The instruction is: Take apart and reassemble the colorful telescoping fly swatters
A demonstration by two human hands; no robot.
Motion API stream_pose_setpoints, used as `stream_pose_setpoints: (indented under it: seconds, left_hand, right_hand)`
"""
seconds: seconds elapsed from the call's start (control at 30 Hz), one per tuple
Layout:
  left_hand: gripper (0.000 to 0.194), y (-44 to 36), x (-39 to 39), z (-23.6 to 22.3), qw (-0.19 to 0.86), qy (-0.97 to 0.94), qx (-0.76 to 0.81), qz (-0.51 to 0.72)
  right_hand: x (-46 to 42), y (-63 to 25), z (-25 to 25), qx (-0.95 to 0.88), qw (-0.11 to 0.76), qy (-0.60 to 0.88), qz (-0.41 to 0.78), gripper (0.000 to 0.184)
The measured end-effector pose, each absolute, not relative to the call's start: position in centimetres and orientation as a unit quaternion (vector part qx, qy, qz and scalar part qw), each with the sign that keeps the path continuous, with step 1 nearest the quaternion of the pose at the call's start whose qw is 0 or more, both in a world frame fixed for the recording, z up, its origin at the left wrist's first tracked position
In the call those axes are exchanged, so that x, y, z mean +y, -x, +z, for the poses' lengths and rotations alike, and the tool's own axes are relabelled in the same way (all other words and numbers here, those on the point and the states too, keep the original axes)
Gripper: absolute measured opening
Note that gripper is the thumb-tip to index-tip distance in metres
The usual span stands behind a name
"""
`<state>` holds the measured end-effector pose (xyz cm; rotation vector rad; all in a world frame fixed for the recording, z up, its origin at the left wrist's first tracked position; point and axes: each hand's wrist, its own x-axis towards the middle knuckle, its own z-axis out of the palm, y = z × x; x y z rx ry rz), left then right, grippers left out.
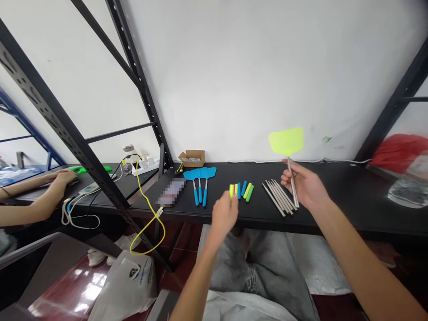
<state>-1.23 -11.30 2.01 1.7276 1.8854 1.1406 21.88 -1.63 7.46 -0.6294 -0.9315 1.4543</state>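
Observation:
My right hand (302,185) is closed round the metal rod of a fly swatter with a yellow-green head (286,141), held upright above the black table (341,196). My left hand (224,214) pinches a yellow foam handle grip (231,191) just over the table's front edge. Beside it lie several coloured handle grips (245,190) in blue, green and yellow. A bundle of bare metal rods (279,197) lies under my right hand. Three finished blue fly swatters (200,185) rest to the left.
A small cardboard box (193,158) stands by the wall. A power strip (144,166) with a yellow cable sits at the left, where another person's arms (36,196) rest on a neighbouring desk. Black shelf struts cross the left. A red bag (397,149) and clear plastic lie far right.

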Motion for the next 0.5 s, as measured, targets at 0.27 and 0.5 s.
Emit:
stream_pose_setpoints:
  seconds: [0.27,0.5]
  left_hand:
    - [0.035,5.2,-6.0,2.1,0.048,-0.638,0.74,0.209]
    - [0.041,5.9,-6.7,1.8,0.078,-0.659,0.682,0.306]
  right_hand:
    - [-2.3,-18.4,4.2,-0.43,0.539,0.308,0.656,0.031]
    - [-3.2,-17.6,3.9,-0.477,0.5,0.32,0.648,0.034]
